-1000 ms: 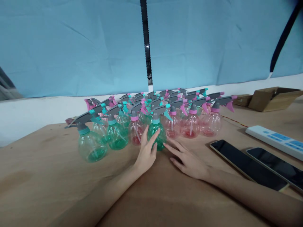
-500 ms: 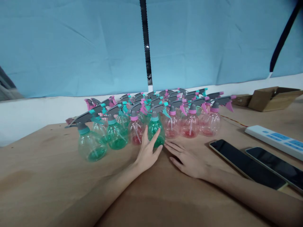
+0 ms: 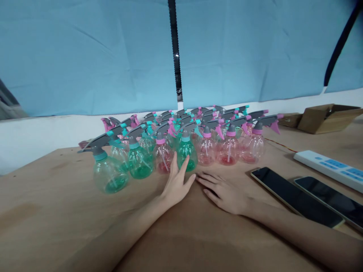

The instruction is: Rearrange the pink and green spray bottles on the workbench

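My left hand (image 3: pixel 177 184) is open in front of a green spray bottle (image 3: pixel 189 152), fingers spread and overlapping its lower left side; whether they touch it I cannot tell. Palm down on the table, my right hand (image 3: pixel 222 192) lies open just to the right, near the bottle's base and holding nothing. A pink spray bottle (image 3: pixel 163 156) stands left of the green one, and another pink spray bottle (image 3: pixel 206 149) stands to its right. The bottles are clear and rounded, with grey trigger heads and a little coloured base showing through.
Several more spray bottles fill the rows behind; a green-based bottle (image 3: pixel 110 173) stands at the front left. To the right lie a phone (image 3: pixel 295 196), a second phone (image 3: pixel 334 198) and a white power strip (image 3: pixel 331 166). A cardboard box (image 3: pixel 317 120) sits behind them.
The green spray bottle in the middle has shifted slightly back toward the row. Both hands have barely moved, and the left hand's fingers remain spread.
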{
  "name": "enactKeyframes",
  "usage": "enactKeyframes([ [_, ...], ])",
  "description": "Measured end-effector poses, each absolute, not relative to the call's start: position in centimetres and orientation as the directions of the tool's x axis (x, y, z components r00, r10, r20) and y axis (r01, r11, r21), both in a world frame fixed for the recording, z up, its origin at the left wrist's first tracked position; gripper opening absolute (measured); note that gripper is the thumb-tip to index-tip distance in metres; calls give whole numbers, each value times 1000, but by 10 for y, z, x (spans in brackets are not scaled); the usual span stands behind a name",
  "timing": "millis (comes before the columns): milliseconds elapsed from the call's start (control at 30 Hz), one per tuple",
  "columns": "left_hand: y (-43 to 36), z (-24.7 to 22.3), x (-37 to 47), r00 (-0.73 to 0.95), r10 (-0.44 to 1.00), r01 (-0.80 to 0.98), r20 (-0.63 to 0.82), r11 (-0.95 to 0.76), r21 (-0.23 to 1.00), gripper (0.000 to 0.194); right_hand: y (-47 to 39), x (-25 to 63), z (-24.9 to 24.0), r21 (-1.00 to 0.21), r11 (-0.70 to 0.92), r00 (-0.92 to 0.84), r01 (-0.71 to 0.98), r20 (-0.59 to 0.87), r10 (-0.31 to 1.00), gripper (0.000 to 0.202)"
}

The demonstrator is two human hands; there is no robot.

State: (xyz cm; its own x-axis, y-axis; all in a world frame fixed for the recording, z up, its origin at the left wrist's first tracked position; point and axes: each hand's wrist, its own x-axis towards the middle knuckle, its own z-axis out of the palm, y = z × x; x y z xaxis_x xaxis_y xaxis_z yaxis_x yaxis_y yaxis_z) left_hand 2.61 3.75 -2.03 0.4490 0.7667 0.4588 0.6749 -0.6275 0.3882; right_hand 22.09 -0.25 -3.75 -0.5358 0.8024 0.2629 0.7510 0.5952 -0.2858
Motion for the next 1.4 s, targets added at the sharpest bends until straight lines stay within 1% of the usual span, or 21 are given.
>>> enactKeyframes([
  [100,29,-22,25,531,672,672,515,-705,227,56,-3,221,-36,-283,603,-546,746,258,797,46],
  [167,22,-22,23,604,639,661,476,-735,148,54,-3,222,-36,-277,610,-556,743,253,792,46],
  [200,19,-22,22,635,642,659,431,-741,133,54,-3,222,-36,-270,614,-562,742,249,789,47],
  [300,14,-20,18,688,686,670,237,-726,157,54,-3,223,-37,-257,624,-568,738,263,780,47],
  [367,13,-17,16,713,690,669,123,-722,177,56,-3,223,-38,-268,624,-557,734,288,779,46],
  [467,15,-12,15,733,678,661,59,-730,172,59,-3,224,-39,-279,628,-555,726,302,775,45],
  [633,17,-13,14,734,677,664,58,-733,146,61,-2,225,-41,-284,637,-563,716,303,769,46],
  [800,17,-14,15,742,662,645,103,-747,162,59,-1,224,-43,-282,639,-564,715,306,767,46],
  [967,16,-12,15,737,671,658,80,-740,143,59,-1,224,-42,-273,640,-566,719,305,766,46],
  [1267,17,-17,4,750,647,627,138,-762,164,52,-2,226,-41,-292,639,-560,711,315,766,44],
  [1400,15,-14,5,745,658,641,111,-751,156,53,-3,226,-41,-282,638,-559,717,315,767,44],
])
